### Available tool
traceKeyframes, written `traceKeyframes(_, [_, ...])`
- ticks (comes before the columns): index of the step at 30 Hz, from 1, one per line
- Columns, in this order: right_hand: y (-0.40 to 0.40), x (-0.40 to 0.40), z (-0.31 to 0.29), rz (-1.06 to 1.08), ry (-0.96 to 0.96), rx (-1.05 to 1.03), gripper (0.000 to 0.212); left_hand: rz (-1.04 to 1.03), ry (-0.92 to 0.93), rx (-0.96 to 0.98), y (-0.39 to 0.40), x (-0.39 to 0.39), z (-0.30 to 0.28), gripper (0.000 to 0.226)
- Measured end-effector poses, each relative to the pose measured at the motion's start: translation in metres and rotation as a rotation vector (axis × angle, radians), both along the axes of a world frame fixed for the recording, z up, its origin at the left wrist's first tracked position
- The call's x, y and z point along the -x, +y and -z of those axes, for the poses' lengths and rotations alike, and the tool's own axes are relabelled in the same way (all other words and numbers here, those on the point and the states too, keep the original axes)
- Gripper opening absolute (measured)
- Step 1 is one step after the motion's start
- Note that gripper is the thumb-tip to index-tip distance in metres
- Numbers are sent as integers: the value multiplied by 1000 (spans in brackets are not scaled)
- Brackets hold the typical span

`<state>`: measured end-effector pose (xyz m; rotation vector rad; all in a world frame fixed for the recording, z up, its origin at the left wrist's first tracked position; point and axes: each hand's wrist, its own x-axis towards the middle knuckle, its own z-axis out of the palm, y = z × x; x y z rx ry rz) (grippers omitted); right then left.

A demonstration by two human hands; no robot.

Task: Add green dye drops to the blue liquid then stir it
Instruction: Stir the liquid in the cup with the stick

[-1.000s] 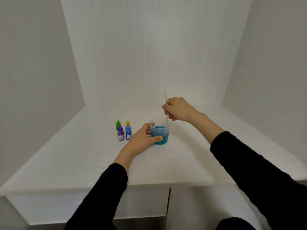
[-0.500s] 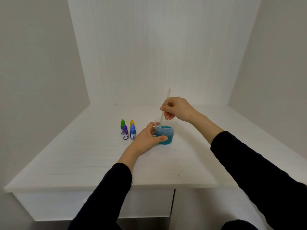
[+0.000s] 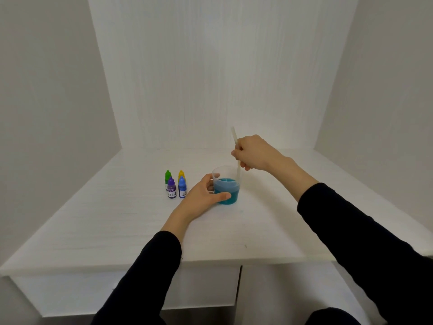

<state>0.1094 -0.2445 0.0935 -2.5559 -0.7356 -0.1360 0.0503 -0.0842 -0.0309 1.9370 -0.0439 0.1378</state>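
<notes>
Currently stirring: right hand [image 3: 254, 152] pinches stick [image 3: 236, 156] in cup [image 3: 226, 190], frame centre; left hand [image 3: 203, 195] grips cup. Next: circle stick gently, cup steadied.

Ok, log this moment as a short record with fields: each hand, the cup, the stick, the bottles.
left hand: holds the cup from its left side
right hand: grips the stir stick
cup: clear, upright on the table, part full of blue-green liquid
stir stick: pale, lower end inside the cup
dye bottles: four, capped, upright, left of the cup; green and yellow behind purple and blue
</notes>
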Motion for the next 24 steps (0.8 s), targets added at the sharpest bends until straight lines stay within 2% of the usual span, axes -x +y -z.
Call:
traceKeyframes(5, [13,7,-2,-74,110,-52,18,0,-11,5,-1,2,-1,72])
traceKeyframes(11, [24,7,5,-160,214,-249,20,-6,-17,2,-2,3,-2,62])
traceKeyframes(14, [24,4,8,-162,203,-294,16,-9,-15,8,-2,3,-2,57])
traceKeyframes(18, [17,0,8,-152,148,-253,10,-11,-7,2,-1,1,-1,60])
traceKeyframes(24, [3,-2,10,-32,-10,-109,17,-6,-9,0,0,1,1,73])
